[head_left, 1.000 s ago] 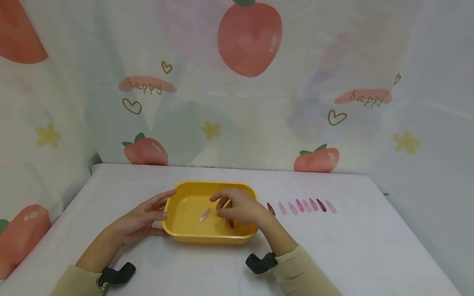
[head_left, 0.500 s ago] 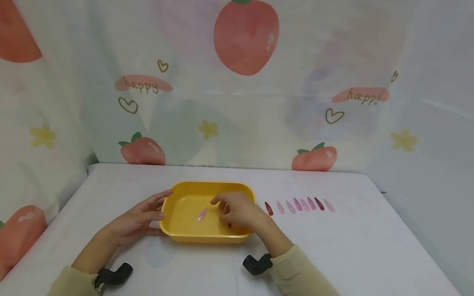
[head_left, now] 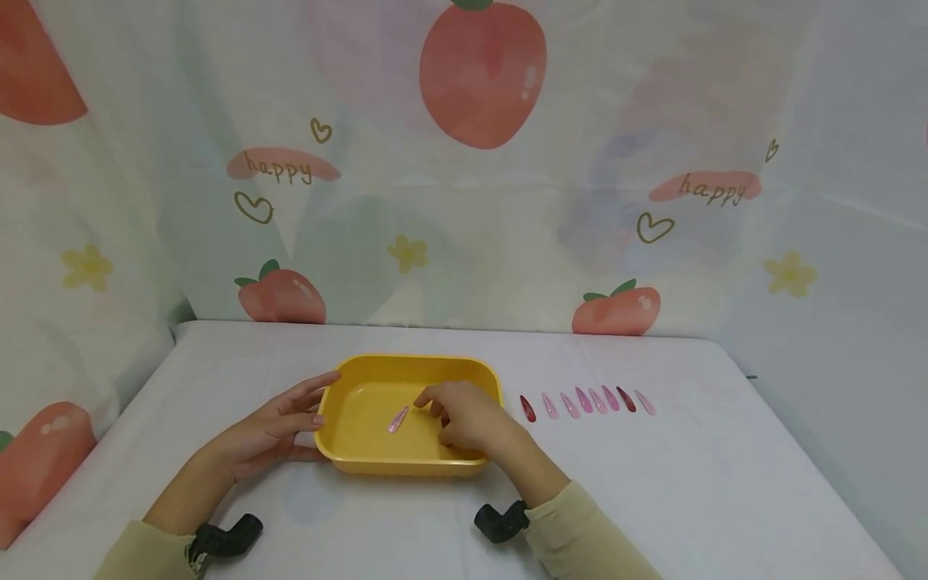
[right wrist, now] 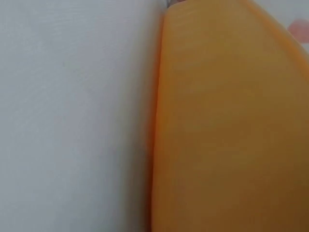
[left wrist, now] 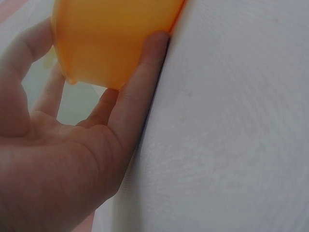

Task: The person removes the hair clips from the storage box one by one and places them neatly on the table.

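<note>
A yellow plastic basin [head_left: 406, 466] stands on the white table. My left hand [head_left: 264, 435] rests against its left end, fingers spread and fairly straight; in the left wrist view the fingers of the left hand [left wrist: 72, 154] touch the basin's outer wall [left wrist: 101, 48]. Inside the basin lies a pink snap hair clip [head_left: 398, 419]. My right hand [head_left: 471, 419] reaches into the basin's right half with bent fingers pointing down. Its fingertips are partly hidden, and I cannot tell whether they pinch a clip. The right wrist view shows mostly the basin's side [right wrist: 227, 121].
Right of the basin, several hair clips lie in a row on the tablecloth, with a red clip [head_left: 528, 408] at the left end, another dark red clip [head_left: 627, 399] and a pink clip [head_left: 645, 403] at the right end. A printed fabric backdrop [head_left: 464, 274] rises behind the table.
My right hand has lowered further into the basin, and the red hair clip that showed beneath it is now hidden. My left hand keeps its place on the basin.
</note>
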A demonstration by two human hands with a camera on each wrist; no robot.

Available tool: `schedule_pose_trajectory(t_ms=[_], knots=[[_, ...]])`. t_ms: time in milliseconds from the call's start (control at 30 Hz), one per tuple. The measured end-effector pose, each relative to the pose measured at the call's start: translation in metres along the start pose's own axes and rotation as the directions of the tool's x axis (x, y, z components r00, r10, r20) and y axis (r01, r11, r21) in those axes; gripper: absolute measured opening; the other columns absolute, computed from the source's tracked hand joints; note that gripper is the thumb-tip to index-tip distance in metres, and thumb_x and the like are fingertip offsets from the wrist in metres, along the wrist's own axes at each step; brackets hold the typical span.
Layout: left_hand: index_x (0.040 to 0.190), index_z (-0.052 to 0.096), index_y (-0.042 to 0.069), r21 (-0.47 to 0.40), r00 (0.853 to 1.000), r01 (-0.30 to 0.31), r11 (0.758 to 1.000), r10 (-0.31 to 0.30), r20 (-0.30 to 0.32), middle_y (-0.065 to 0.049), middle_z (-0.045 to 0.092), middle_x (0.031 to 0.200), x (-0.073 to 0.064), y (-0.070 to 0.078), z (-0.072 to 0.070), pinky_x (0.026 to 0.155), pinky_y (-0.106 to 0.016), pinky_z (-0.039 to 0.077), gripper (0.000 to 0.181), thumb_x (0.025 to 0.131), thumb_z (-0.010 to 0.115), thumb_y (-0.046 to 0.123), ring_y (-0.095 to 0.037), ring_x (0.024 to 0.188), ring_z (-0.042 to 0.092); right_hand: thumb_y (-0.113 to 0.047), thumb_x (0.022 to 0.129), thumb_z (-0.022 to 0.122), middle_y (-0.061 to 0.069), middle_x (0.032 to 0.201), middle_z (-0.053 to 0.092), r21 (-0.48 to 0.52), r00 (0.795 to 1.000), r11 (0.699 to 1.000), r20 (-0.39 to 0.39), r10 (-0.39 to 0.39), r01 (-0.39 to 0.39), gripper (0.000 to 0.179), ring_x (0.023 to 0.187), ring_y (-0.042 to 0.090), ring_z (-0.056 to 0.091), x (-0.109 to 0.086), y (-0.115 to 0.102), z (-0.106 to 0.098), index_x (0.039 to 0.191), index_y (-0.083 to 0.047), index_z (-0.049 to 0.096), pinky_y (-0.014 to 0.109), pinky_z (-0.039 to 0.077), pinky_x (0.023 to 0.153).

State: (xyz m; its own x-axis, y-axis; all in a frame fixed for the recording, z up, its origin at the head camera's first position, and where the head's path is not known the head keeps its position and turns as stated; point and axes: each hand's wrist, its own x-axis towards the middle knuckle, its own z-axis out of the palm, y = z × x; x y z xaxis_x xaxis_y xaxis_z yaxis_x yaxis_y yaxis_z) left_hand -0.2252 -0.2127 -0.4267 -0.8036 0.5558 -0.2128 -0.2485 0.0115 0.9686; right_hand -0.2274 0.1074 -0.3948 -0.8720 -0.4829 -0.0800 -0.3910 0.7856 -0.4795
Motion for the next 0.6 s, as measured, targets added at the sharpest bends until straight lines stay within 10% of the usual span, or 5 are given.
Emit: schedule_pose_trajectory(t_ms=[600], knots=[[0.159,0.024,0.027,0.005,1.000,0.003,1.000,-0.003,-0.007,-0.016,0.006,0.166,0.0004,0.0000,0.0006,0.096,-0.057,0.052,0.066,0.102,0.053,0.012,-0.028,0.127,0.053,0.008,0.074,0.073,0.002,0.102,0.067,0.048,1.000,0.999,-0.016,0.020,-0.020,0.049,0.083,0.015,0.054,0.0017,-0.0007,0.0006,0.117,-0.016,0.072,0.023,0.050,0.072]])
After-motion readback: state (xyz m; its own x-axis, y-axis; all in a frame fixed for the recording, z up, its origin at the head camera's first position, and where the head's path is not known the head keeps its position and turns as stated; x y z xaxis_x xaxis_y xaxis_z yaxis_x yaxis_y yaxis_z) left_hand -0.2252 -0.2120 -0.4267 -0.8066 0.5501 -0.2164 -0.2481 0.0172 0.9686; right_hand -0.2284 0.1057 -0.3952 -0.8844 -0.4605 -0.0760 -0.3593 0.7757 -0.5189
